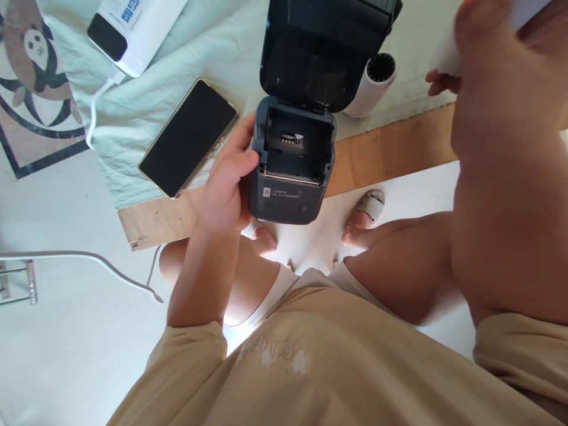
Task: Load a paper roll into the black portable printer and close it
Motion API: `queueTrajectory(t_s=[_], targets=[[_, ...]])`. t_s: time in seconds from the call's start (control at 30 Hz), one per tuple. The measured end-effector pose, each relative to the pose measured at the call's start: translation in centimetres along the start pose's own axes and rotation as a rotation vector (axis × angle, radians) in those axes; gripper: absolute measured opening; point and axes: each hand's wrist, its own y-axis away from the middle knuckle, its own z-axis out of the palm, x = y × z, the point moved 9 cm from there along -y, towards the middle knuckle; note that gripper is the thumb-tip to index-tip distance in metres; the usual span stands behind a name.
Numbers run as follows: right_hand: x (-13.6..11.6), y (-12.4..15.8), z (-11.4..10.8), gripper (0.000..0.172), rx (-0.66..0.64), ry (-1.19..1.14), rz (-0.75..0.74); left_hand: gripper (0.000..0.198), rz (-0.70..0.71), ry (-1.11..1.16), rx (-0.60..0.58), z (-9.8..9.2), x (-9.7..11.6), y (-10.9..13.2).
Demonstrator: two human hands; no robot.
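My left hand [231,180] grips the left side of a dark grey label printer [284,210], the thumb over its edge. The printer's black lid [310,56] is flipped up, baring a hollow compartment with a small sticker [291,139] inside. Below the compartment are a Bluetooth mark and a round power button. At the upper right, my right hand [488,44] is curled around a white object [445,53]. Much of that object is hidden behind the hand, and its kind cannot be made out. It is apart from the printer.
A phone [190,139] with a dark screen lies on the pale green cloth [168,53]. Beyond it sits a white device [142,29] with a cable [95,109]. Behind the printer lid stands a white cylinder [366,94]. The wooden table edge [390,151] runs above my knees.
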Motion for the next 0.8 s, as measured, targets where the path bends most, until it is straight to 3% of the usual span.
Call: queueTrajectory(t_s=[0.1, 0.17, 0.4, 0.6, 0.67, 0.73, 0.8], targets=[[-2.8, 0.9, 0.1, 0.025, 0.089, 0.299, -0.14, 0.036, 0.02, 0.012, 0.034, -0.3, -0.2, -0.2], [-3.1, 1.0, 0.4, 0.035, 0.076, 0.392, -0.135, 0.037, 0.042, 0.034, 0.051, -0.6, -0.3, -0.3], [-1.4, 0.2, 1.1, 0.049, 0.0, 0.469, -0.05, 0.037, 0.054, 0.078, 0.038, -1.2, -0.6, -0.5], [-6.3, 2.4, -0.2, 0.041, 0.178, 0.339, -0.307, 0.036, 0.073, 0.081, -0.013, -0.8, -0.6, -0.4], [-7.6, 3.3, 0.8, 0.041, 0.109, 0.287, -0.348, 0.039, 0.081, 0.106, -0.001, -0.8, -0.5, -0.4], [-8.2, 3.9, 3.0, 0.045, -0.042, 0.338, -0.376, 0.039, 0.073, 0.138, 0.007, -0.8, -0.5, -0.4], [-7.6, 4.1, 4.9, 0.048, -0.159, 0.415, -0.332, 0.038, 0.062, 0.162, 0.018, -0.8, -0.6, -0.4]])
